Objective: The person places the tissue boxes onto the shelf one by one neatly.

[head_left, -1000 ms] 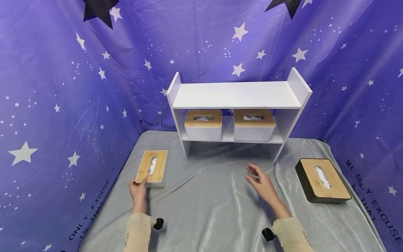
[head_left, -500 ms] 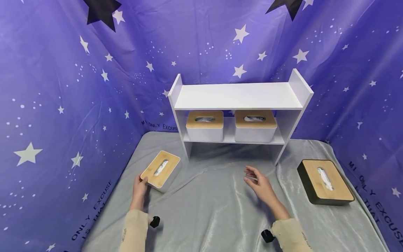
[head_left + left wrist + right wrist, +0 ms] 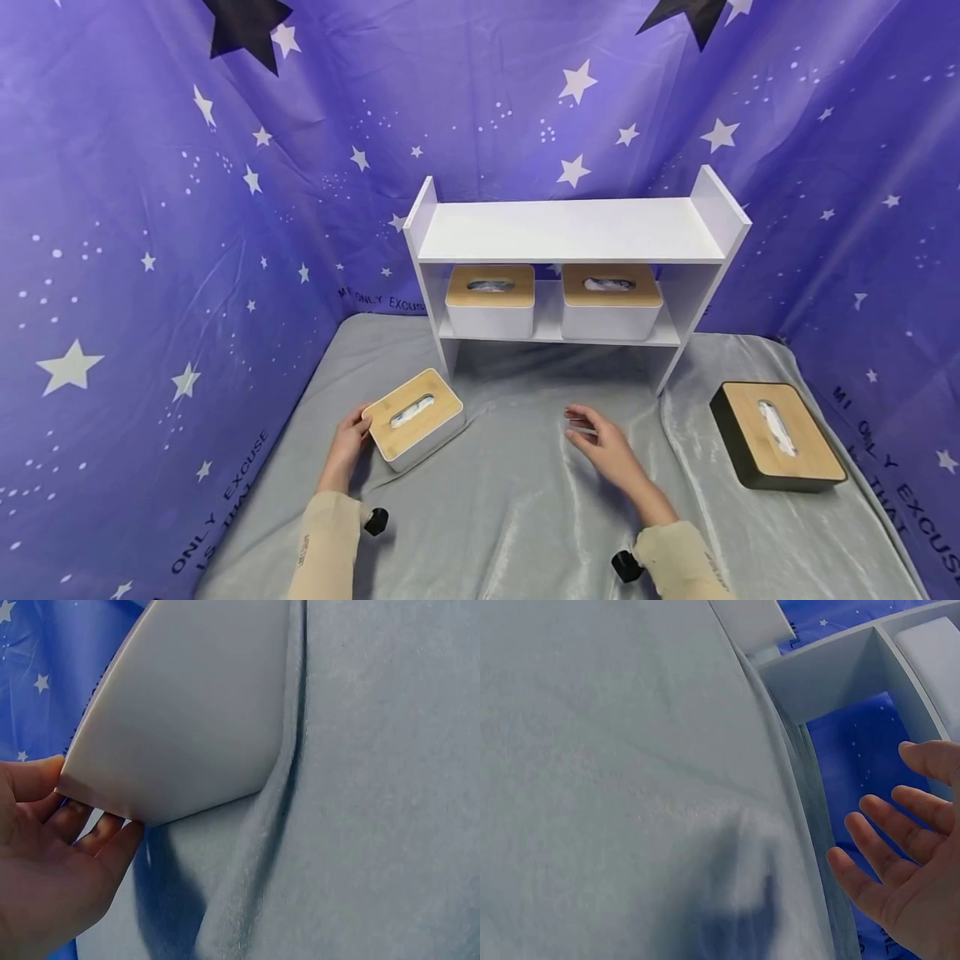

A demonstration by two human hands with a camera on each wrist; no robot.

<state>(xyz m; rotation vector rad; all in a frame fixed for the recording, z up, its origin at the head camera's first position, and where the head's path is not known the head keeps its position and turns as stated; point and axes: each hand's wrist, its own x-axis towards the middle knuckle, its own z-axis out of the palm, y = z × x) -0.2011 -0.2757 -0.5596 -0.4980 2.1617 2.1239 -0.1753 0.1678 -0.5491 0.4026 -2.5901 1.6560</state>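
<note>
A white tissue box with a bamboo lid point(image 3: 416, 412) lies skewed on the grey cloth, left of centre. My left hand point(image 3: 360, 425) grips its near left corner. The left wrist view shows the thumb on top and the fingers under that corner of the box point(image 3: 195, 712), held by the left hand point(image 3: 71, 814). My right hand point(image 3: 583, 427) hovers open over the cloth in front of the white shelf point(image 3: 570, 229), holding nothing. In the right wrist view the right hand point(image 3: 889, 832) has its fingers spread, with the shelf's underside point(image 3: 832, 675) beyond.
Two white bamboo-lidded tissue boxes point(image 3: 490, 302) point(image 3: 610, 302) stand on the shelf's lower board. A black tissue box with a bamboo lid point(image 3: 780, 433) lies at the right on the grey cloth point(image 3: 510, 517). Purple star-print fabric walls the space on three sides.
My left hand has moved the white tissue box rightwards toward the middle, turning it clockwise. My right hand drifted slightly left, still open.
</note>
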